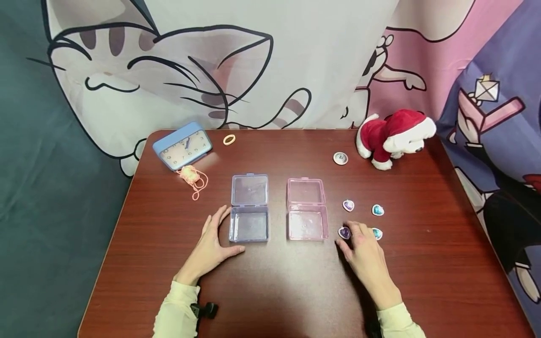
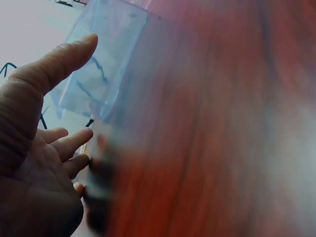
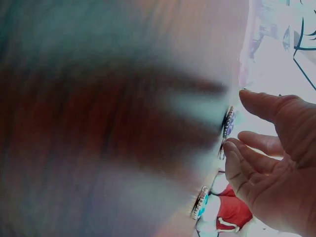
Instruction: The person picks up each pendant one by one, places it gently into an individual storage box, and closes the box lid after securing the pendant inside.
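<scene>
Two small clear plastic boxes stand side by side with their lids up, a blue box (image 1: pixel 249 225) and a pink box (image 1: pixel 307 222). My left hand (image 1: pixel 211 247) is beside the blue box, thumb and fingers spread around its left front corner. To the right of the pink box, my right hand (image 1: pixel 367 256) reaches over the heart-shaped gems, thumb and fingers apart on either side of a dark purple heart gem (image 1: pixel 344 232). A teal heart gem (image 1: pixel 377 233) is partly covered by that hand. Behind them lie a light purple heart gem (image 1: pixel 348 205) and another teal heart gem (image 1: pixel 378 210).
A blue clock (image 1: pixel 183 146) stands at the back left, with peach yarn (image 1: pixel 192 177) before it and a yellow ring (image 1: pixel 229 139) beside it. At the back right are a round silver disc (image 1: pixel 340 158) and a plush dog (image 1: pixel 393 138) in red. A printed curtain hangs behind.
</scene>
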{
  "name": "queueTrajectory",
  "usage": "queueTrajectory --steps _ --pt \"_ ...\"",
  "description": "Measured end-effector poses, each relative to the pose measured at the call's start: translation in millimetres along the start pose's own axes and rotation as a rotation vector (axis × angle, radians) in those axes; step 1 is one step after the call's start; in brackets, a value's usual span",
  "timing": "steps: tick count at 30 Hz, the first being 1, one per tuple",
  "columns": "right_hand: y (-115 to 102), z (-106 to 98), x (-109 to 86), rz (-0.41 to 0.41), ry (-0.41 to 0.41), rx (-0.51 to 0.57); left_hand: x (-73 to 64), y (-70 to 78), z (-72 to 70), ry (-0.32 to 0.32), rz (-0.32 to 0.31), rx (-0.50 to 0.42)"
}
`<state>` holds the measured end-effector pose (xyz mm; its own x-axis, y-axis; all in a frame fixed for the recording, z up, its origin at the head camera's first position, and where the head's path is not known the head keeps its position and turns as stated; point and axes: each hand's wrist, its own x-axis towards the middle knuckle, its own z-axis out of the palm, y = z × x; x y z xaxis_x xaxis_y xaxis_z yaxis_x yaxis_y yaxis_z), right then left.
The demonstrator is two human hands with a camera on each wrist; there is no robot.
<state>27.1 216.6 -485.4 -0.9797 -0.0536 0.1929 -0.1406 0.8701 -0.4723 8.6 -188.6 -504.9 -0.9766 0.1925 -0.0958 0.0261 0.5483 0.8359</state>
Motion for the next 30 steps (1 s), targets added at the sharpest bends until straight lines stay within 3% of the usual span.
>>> queueTrajectory --steps 7,19,30 --pt "-3.1 2.0 1.8 0.007 -0.022 -0.012 7.2 -4.3 8.0 0.037 0.079 -0.025" --pt "-2.0 2.6 1.6 0.005 -0.004 -0.026 9.4 -2.4 10.1 0.049 0.064 -0.032" --pt "-0.5 4.6 4.9 -0.022 0.031 -0.006 11.5 -2.9 10.4 0.065 0.092 -0.024"
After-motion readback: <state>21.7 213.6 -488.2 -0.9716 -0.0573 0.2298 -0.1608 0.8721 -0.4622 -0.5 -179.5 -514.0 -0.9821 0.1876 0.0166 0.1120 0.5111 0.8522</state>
